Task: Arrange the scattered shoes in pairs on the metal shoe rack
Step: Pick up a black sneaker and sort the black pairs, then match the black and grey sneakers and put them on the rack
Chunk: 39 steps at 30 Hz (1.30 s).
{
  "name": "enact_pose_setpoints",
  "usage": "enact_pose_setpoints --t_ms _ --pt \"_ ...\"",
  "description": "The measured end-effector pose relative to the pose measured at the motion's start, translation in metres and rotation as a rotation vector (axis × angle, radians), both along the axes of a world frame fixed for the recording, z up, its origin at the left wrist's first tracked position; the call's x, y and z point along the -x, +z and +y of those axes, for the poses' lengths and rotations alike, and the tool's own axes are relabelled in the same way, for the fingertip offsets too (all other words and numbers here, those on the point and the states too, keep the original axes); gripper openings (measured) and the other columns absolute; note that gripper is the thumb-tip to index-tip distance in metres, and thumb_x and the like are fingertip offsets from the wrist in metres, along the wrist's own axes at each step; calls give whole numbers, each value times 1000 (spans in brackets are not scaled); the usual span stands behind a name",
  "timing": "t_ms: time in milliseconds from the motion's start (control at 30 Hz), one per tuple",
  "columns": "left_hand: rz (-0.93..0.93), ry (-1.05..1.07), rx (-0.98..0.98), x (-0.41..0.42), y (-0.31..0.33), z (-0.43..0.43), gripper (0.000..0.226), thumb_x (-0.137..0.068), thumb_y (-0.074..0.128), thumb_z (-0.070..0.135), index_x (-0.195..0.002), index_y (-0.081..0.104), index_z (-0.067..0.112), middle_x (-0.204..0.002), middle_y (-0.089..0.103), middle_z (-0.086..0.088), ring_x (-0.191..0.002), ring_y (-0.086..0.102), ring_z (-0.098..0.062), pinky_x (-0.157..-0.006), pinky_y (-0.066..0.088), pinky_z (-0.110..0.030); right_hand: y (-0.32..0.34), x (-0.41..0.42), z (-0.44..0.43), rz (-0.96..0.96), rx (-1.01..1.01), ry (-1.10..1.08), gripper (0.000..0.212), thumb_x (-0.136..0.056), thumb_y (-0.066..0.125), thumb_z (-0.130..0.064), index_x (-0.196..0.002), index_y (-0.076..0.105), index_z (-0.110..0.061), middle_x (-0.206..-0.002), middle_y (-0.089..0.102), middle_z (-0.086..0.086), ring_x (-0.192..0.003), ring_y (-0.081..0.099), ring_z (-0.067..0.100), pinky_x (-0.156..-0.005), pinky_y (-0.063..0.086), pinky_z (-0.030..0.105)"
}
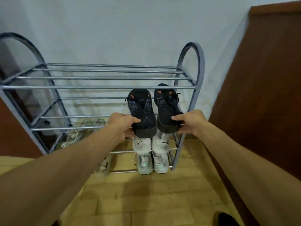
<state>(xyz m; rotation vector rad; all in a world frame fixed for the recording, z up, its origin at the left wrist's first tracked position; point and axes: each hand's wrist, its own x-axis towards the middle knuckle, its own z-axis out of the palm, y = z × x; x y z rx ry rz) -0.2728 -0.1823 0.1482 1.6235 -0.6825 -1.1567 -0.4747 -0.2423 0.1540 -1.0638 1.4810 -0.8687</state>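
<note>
A grey metal shoe rack (97,87) with three tiers of bars stands against the pale wall. Two black sneakers with orange marks rest side by side at the right end of its middle tier. My left hand (122,123) grips the toe of the left black sneaker (141,111). My right hand (189,122) grips the toe of the right black sneaker (167,108). Below them, a pair of white sneakers (152,154) lies on the bottom tier. A beige shoe (103,167) lies at the bottom tier's front, partly hidden by my left forearm.
Pale sandals (81,129) lie behind the rack's lower left bars, near the wall. A brown wooden panel (260,95) stands close on the right, another brown surface on the left. Yellowish tiled floor (146,193) spreads in front. A dark object (226,219) shows at the bottom edge.
</note>
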Motion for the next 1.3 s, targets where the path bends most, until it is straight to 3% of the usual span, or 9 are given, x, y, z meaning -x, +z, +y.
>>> enact_pose_setpoints --t_ms 100,267,533,633,767,900,1067,1200,1300 --pt "-47 18 13 -11 -1 -30 12 -80 70 -3 -88 60 -2 -95 67 -20 -77 68 -35 -57 58 -40 -9 -7 -27 13 -18 4 40 -73 80 0 -105 57 8 -106 69 23 -89 71 38 -69 61 52" --pt "-174 -3 5 -20 -14 -61 31 -81 72 7 -109 63 -4 -107 69 -19 -89 69 -36 -76 60 -48 -31 -8 -44 63 19 0 22 -78 78 -9 -89 60 -5 -105 70 20 -86 72 36 -72 61 48" --pt "-161 -78 -29 -7 -19 -55 35 -95 56 25 -119 59 1 -116 64 -16 -97 61 -27 -82 53 -38 -30 -8 -28 77 9 79 32 -90 66 -31 -113 58 -10 -116 67 14 -100 68 30 -76 60 41" --pt "-145 -53 3 0 -14 -36 37 -96 52 27 -124 54 3 -112 56 -9 -97 52 -24 -90 46 -37 -24 -6 -8 73 1 106 41 -93 64 -27 -129 51 -11 -125 60 11 -108 62 28 -76 59 39" --pt "-209 -40 32 11 1 3 15 -92 55 23 -84 53 10 -96 52 -8 -90 49 -24 -92 46 -41 -14 6 26 214 32 96 41 -92 63 -12 -130 50 -4 -106 56 11 -103 60 28 -77 59 40" --pt "-266 -166 46 34 13 52 20 -88 58 23 -71 50 20 -82 54 -5 -86 51 -24 -89 50 -42 -5 25 68 421 60 195 35 -91 63 -13 -124 55 -3 -107 64 14 -103 65 30 -91 56 46" --pt "-360 -401 52 78 15 107 10 -90 57 25 -91 58 15 -90 55 -4 -90 55 -23 -89 51 -40 10 59 124 539 78 311 38 -92 63 -20 -126 55 -5 -103 58 6 -99 64 25 -83 57 34" --pt "-463 -620 52 121 -4 153 9 -91 56 23 -88 59 15 -85 54 -8 -82 51 -21 -73 43 -31 2 94 169 642 65 392 40 -94 60 -20 -131 57 -5 -123 61 9 -102 66 28 -82 58 34" --pt "-561 -816 -6 153 -33 188 18 -91 58 27 -100 68 15 -102 65 -3 -97 60 -21 -82 45 -31 -24 124 202 621 -45 404 48 -95 58 -18 -140 47 -4 -135 55 13 -105 63 26 -82 57 35"
